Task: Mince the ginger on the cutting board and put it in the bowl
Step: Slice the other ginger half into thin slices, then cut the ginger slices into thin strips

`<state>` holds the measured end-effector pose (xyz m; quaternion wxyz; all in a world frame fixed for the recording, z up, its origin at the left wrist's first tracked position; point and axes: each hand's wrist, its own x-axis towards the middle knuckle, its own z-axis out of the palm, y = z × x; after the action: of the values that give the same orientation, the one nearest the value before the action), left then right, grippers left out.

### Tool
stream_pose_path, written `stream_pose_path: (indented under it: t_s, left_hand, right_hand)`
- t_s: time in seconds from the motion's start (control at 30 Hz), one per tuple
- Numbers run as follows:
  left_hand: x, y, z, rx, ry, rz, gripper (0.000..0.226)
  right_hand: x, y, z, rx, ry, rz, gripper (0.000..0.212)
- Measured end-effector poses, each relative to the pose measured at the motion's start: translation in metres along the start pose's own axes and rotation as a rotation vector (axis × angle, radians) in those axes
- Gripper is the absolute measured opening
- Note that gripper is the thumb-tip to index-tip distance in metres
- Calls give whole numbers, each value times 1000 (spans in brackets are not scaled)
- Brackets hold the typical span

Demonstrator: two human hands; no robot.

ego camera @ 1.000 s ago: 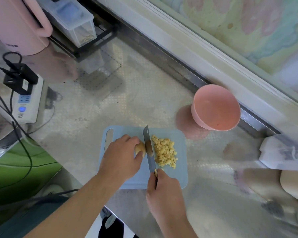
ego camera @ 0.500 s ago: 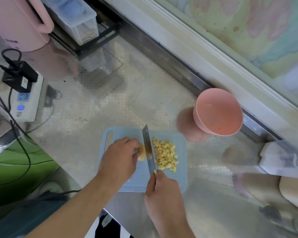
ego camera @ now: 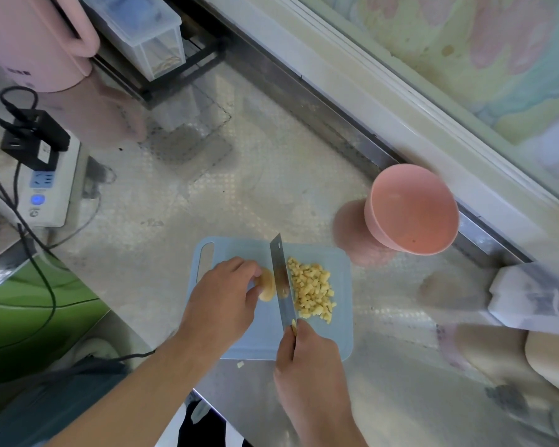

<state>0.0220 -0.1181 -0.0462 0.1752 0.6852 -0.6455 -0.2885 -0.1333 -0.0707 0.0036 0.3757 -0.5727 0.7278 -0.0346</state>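
Since half a second ago little has shifted: your knife (ego camera: pixel 283 282) keeps its line along the uncut ginger piece (ego camera: pixel 267 287), your hands have barely moved, and the view has tipped slightly so the bowl (ego camera: pixel 412 209) sits a little further to the right; your left hand (ego camera: pixel 226 293) rests on the blue cutting board (ego camera: pixel 262 340) with its fingers curled together, the fingertips pressing the ginger piece from the left side; your right hand (ego camera: pixel 307 359) is clamped round the knife's handle at the board's near edge, the handle itself hidden inside the grip; the blade runs away from you across the middle of the board, its flat touching the ginger piece on the left; just beside the blade on the right lies the pile of diced ginger (ego camera: pixel 312 291), spread over the board's right half; one stray bit of ginger (ego camera: pixel 240 365) lies on the metal counter (ego camera: pixel 181 201) just off the board's near edge; the pink bowl stands on the counter beyond the board's far right corner, near it but apart; at the far left a power strip (ego camera: pixel 44 188) carries black plugs; a pink appliance (ego camera: pixel 29 40) stands at the top left corner, beside a clear plastic box (ego camera: pixel 142 30) on a black rack.
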Motion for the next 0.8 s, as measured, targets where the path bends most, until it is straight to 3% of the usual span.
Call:
stream_pose_path:
  t_s: [0.6,0.7,0.8]
  left_hand:
    - [-6,-3,-9,-8,26,105,18]
    - [-19,-7,-25,11,-125,222,14]
    - [-38,-8,-32,232,-335,381,20]
  right_hand:
    - [1,6,1,-4,9,17,35]
    - [1,11,-1,27,60,21,34]
    - [0,15,-3,27,89,16,33]
